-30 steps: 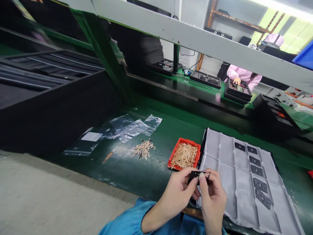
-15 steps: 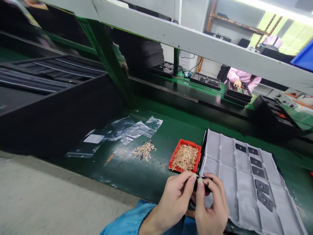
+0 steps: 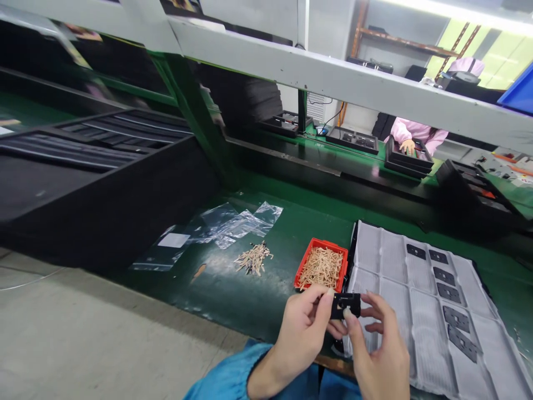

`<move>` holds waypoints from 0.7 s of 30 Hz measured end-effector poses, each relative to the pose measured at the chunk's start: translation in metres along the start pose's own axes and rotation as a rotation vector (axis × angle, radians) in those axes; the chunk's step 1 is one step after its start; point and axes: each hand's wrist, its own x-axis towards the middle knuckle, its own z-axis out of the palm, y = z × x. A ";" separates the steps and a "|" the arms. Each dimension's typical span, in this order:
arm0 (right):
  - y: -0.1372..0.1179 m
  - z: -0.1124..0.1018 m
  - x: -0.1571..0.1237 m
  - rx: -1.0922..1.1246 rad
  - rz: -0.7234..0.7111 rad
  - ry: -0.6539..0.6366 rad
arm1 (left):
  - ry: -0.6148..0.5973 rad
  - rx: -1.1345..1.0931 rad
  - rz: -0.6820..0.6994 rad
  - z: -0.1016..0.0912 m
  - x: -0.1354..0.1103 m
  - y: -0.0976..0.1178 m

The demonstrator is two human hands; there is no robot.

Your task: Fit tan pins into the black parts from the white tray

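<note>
My left hand [image 3: 302, 328] pinches a small flat black part [image 3: 352, 303] with cut-outs by its left end, thumb in front. My right hand [image 3: 381, 344] has its thumb on the part's lower edge and its fingers around the right end. Just beyond the hands, a red tray [image 3: 343, 266] holds many thin tan strips [image 3: 320, 266]. To the right lies a grey padded sheet [image 3: 391, 255] with several black plates [image 3: 456, 318] of a similar look on it.
A loose pile of tan strips [image 3: 254, 259] lies on the green bench [image 3: 225, 286], with clear plastic bags [image 3: 237, 225] behind it. A large black tray stack [image 3: 104, 205] stands at left. Across the bench, a person in a pink sleeve [image 3: 402, 129] works over black trays [image 3: 408, 162].
The black part has turned so that its flat face shows. My right hand has moved right and down, its fingers spreading off the part's middle. The view has shifted slightly.
</note>
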 end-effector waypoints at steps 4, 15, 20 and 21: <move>-0.018 0.008 0.003 0.301 0.103 -0.061 | -0.010 0.029 0.043 0.002 -0.005 0.005; -0.027 0.021 0.010 0.501 0.241 0.015 | 0.048 -0.061 -0.031 -0.004 -0.005 0.012; -0.014 0.016 0.004 0.292 -0.213 0.206 | 0.050 -0.096 -0.086 -0.006 -0.002 0.018; -0.015 0.015 0.004 0.238 -0.335 0.181 | 0.042 -0.098 -0.090 -0.006 -0.002 0.018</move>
